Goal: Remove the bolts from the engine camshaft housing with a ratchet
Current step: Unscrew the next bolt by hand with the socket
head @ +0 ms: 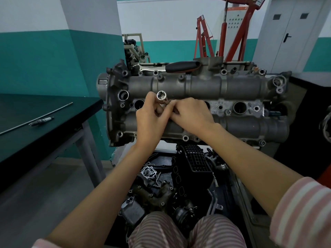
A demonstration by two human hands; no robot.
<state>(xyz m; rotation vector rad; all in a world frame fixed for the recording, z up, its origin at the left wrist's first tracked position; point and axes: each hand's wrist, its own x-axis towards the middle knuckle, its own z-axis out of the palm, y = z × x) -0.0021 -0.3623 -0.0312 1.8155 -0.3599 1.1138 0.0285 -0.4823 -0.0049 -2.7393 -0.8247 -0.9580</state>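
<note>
Loose parts (pixel 161 194) below, hands (pixel 172 115) — socket (pixel 162 95), housing (pixel 206 86)

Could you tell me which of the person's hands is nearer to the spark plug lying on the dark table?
Left. The left hand, gripping a socket over the camshaft housing, lies closer to the spark plug; the right hand sits just beyond it, farther from the table.
</note>
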